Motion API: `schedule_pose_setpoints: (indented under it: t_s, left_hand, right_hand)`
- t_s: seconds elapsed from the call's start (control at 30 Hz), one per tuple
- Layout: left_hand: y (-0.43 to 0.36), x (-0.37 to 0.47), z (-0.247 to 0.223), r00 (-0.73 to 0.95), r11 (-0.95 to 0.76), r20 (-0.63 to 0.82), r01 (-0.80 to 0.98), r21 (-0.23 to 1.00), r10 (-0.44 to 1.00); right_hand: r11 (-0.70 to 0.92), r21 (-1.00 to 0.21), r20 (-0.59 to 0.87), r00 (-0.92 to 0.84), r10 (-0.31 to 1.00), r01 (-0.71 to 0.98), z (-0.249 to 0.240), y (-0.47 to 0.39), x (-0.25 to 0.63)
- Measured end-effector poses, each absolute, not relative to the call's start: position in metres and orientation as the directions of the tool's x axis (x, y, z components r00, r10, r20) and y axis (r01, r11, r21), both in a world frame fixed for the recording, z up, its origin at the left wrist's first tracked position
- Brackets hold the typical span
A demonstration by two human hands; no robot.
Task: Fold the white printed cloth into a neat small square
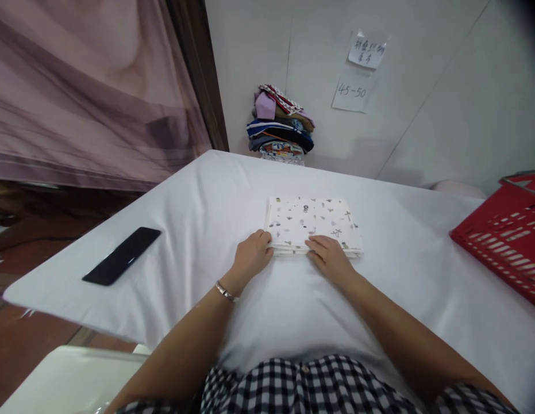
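Observation:
A folded white cloth (312,221) with small grey, green and brown printed figures lies on the white-covered table in front of me. Its layers show along the near edge. My left hand (254,253) is closed at the cloth's near left corner, fingers curled against it. On the middle of the near edge, my right hand (331,260) has its fingertips on top and its thumb side low against the layers. The undersides of both hands are hidden.
White cloth covers the table (198,230), slightly wrinkled. A black flat phone-like slab (123,256) lies at left. A red plastic basket (504,236) stands at right. Stacked folded fabrics (281,129) sit beyond the far edge, by a wall with paper notes (352,92). A pinkish curtain (86,86) hangs at left.

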State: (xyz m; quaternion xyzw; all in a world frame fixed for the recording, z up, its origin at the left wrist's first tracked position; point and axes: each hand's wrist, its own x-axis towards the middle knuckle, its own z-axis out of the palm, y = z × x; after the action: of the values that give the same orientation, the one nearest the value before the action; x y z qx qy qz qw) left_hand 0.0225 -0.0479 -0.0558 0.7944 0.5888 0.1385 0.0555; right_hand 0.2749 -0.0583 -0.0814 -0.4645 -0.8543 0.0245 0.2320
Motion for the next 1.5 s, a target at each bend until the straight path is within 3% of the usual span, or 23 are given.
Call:
schedule_pose_setpoints:
  t_s: [0.23,0.63,1.03,1.13,1.23,1.37,1.5]
  left_hand:
    - [-0.045,0.026,-0.066,0.456,-0.551,0.37,0.809,0.207,0.809]
    - [-0.043,0.024,-0.063,0.509,-0.584,0.317,0.782,0.219,0.8]
    - [-0.044,0.027,-0.069,0.52,-0.609,0.354,0.764,0.213,0.777]
    - [-0.044,0.026,-0.068,0.511,-0.605,0.367,0.766,0.217,0.778]
    - [-0.043,0.024,-0.066,0.471,-0.581,0.381,0.77,0.263,0.796]
    - [-0.041,0.018,-0.062,0.388,-0.518,0.361,0.749,0.413,0.848]
    - [-0.041,0.015,-0.06,0.377,-0.482,0.301,0.684,0.547,0.876]
  right_hand:
    - [0.566,-0.264,0.417,-0.436,0.797,0.781,-0.074,-0.056,0.259]
    - [0.611,-0.204,0.372,-0.517,0.771,0.765,-0.075,-0.048,0.253]
    - [0.65,-0.212,0.407,-0.538,0.738,0.73,-0.073,-0.048,0.25]
    - [0.641,-0.262,0.395,-0.525,0.754,0.722,-0.071,-0.045,0.248]
    - [0.611,-0.338,0.362,-0.501,0.786,0.716,-0.068,-0.04,0.248]
    - [0.591,-0.36,0.317,-0.502,0.805,0.721,-0.063,-0.037,0.248]
    - [0.645,-0.335,0.419,-0.505,0.755,0.687,-0.065,-0.041,0.243]
